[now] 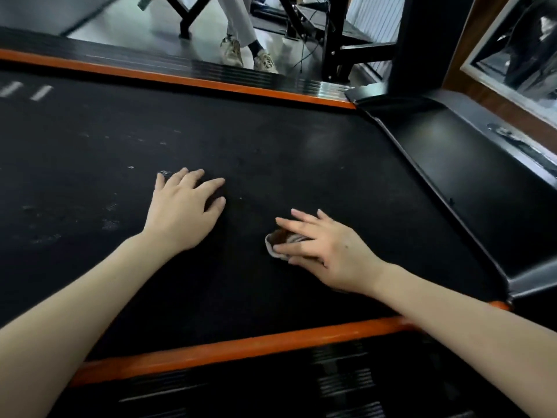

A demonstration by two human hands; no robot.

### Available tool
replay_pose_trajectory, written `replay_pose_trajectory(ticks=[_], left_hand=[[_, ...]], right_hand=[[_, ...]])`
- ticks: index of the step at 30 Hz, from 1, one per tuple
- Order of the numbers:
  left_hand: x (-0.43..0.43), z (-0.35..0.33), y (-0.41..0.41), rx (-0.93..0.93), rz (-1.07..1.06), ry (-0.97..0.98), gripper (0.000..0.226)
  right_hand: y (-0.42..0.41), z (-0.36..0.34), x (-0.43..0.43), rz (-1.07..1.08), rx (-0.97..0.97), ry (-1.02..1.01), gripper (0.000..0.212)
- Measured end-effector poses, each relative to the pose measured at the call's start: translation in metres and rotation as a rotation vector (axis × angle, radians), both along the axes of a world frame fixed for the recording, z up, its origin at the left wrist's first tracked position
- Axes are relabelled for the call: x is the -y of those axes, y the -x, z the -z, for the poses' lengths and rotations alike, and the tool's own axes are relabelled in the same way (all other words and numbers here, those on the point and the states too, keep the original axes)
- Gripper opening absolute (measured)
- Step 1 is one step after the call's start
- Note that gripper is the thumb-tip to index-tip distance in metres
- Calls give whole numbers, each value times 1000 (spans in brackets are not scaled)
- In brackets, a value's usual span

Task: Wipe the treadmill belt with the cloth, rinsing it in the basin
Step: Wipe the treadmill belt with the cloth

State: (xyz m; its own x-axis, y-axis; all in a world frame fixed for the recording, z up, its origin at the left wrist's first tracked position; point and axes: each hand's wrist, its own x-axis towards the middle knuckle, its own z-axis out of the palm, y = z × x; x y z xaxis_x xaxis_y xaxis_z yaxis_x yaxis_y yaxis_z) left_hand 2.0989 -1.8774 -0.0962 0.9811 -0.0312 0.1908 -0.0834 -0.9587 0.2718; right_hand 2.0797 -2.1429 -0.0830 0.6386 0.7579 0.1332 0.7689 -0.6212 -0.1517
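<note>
The black treadmill belt [271,140] fills the middle of the view, with pale dusty specks on its left part. My left hand [184,209] rests on the belt, palm down, fingers spread and lightly bent. To its right, my right hand [325,248] presses a small bunched greyish-brown cloth [278,241] against the belt; the fingers lie nearly straight over it and the thumb runs along its near side. Most of the cloth is hidden under the palm. No basin is in view.
Orange side rails [241,346] border the belt near and far, with ribbed black foot rails outside them. The black motor cover [470,164] and an upright post [422,40] stand at the right. A person's legs and shoes [259,58] are on the floor beyond.
</note>
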Motion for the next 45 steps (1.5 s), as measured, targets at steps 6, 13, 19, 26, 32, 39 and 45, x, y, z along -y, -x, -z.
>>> replay_pose_trajectory(ticks=[6, 13, 19, 26, 32, 39, 45], left_hand=[[-36, -8, -41, -129, -94, -138, 51], [-51, -5, -89, -168, -88, -196, 55], [-59, 8, -102, -186, -64, -223, 58], [-58, 14, -103, -121, -64, -205, 57], [-57, 16, -103, -100, -71, -179, 71], [-57, 16, -104, -81, -93, -140, 70], [-58, 17, -105, -51, -79, -120, 65]], right_hand=[[-95, -2, -40, 515, 6, -13, 31], [-33, 5, -50, 118, 131, -71, 33], [-142, 3, -58, 307, 130, -56, 27], [-130, 6, -78, 295, 141, -118, 26], [-144, 7, -76, 47, 171, -94, 25], [-260, 3, -124, 533, 51, -74, 28], [-187, 11, -114, 36, 116, -105, 30]])
